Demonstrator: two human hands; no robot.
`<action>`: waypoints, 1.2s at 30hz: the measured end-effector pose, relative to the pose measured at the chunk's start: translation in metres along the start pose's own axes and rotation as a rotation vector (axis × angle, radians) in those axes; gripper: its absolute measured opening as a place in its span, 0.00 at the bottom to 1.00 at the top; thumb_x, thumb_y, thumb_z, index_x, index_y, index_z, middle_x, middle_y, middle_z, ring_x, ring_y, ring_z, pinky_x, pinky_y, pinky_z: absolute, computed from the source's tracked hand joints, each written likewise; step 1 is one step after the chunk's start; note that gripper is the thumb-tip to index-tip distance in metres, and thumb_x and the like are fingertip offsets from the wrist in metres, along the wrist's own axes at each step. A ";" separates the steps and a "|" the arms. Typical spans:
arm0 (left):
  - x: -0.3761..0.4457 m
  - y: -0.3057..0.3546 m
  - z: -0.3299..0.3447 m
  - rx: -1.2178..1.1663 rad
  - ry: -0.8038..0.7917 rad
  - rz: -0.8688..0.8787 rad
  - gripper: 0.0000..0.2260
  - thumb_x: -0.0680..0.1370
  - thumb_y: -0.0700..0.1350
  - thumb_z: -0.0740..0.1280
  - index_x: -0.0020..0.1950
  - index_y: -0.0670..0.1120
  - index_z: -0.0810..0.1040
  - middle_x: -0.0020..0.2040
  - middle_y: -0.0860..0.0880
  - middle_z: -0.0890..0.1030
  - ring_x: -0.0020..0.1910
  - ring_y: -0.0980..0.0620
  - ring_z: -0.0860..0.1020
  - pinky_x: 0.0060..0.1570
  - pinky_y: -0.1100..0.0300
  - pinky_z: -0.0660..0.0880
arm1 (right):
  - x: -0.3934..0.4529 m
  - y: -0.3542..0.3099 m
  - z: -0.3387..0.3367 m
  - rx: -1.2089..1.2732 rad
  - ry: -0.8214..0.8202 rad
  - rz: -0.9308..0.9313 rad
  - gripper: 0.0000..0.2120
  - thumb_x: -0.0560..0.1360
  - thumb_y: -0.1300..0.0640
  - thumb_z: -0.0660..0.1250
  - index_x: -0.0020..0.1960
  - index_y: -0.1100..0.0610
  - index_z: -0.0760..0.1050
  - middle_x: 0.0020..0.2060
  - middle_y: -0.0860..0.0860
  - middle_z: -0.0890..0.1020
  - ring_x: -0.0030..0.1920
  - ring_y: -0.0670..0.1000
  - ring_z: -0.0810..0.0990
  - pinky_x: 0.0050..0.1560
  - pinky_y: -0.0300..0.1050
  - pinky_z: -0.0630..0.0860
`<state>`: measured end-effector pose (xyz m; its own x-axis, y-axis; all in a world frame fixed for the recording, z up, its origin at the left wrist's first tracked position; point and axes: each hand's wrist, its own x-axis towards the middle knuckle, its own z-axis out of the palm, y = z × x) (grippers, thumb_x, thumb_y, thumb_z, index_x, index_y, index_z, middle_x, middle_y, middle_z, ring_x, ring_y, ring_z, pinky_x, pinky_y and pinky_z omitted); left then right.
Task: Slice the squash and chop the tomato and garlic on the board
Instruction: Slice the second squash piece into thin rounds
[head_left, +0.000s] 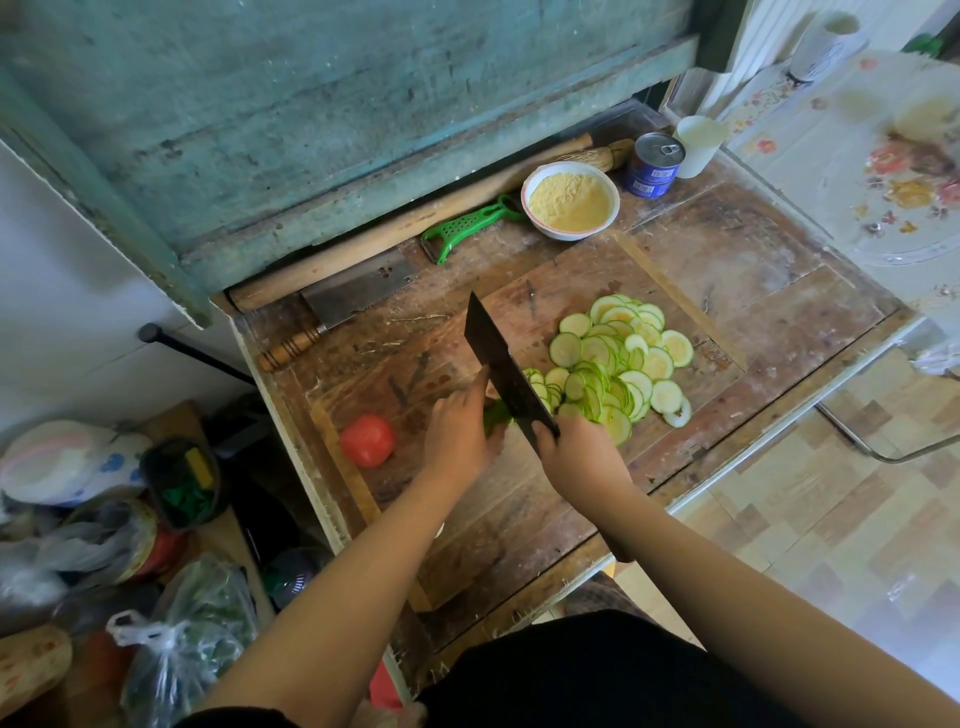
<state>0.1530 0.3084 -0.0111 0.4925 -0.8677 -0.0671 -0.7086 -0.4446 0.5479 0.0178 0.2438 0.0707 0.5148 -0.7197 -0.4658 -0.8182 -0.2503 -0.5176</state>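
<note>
On the wooden board (519, 499), my left hand (460, 426) holds down the short green end of the squash (497, 414). My right hand (576, 457) grips the handle of a dark cleaver (498, 364), its blade standing against the cut face of the squash. A heap of thin round squash slices (615, 364) lies to the right of the blade. A red tomato (368, 439) sits whole on the board's left side, apart from my left hand. No garlic shows.
A second cleaver (343, 301), a rolling pin (395, 239) and a green peeler (467, 223) lie at the back. A white bowl of yellow meal (570, 200), a tin can (655, 163) and a white cup (698, 145) stand at back right. Bags crowd the floor at left.
</note>
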 end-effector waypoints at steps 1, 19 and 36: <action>0.000 -0.001 0.000 -0.003 0.002 -0.001 0.33 0.74 0.47 0.70 0.75 0.45 0.59 0.57 0.48 0.79 0.57 0.48 0.75 0.58 0.55 0.66 | 0.000 0.001 0.001 0.001 -0.002 0.002 0.14 0.81 0.50 0.55 0.39 0.55 0.68 0.30 0.50 0.73 0.32 0.54 0.74 0.31 0.44 0.70; -0.001 0.000 -0.001 -0.013 -0.001 -0.017 0.33 0.75 0.48 0.69 0.76 0.46 0.58 0.57 0.47 0.78 0.56 0.46 0.74 0.59 0.54 0.67 | 0.014 -0.001 0.013 -0.034 -0.022 0.052 0.15 0.81 0.50 0.54 0.43 0.58 0.72 0.31 0.50 0.72 0.31 0.51 0.72 0.29 0.42 0.65; -0.003 0.001 -0.005 -0.022 -0.019 -0.032 0.30 0.75 0.47 0.69 0.75 0.45 0.61 0.59 0.44 0.77 0.58 0.43 0.74 0.59 0.52 0.68 | 0.001 0.015 0.011 0.368 -0.305 0.091 0.28 0.77 0.60 0.61 0.74 0.46 0.57 0.44 0.52 0.78 0.33 0.52 0.80 0.34 0.46 0.81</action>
<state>0.1536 0.3120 -0.0060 0.5052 -0.8571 -0.1007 -0.6810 -0.4676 0.5635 0.0086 0.2467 0.0543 0.5424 -0.4913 -0.6815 -0.7466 0.0902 -0.6592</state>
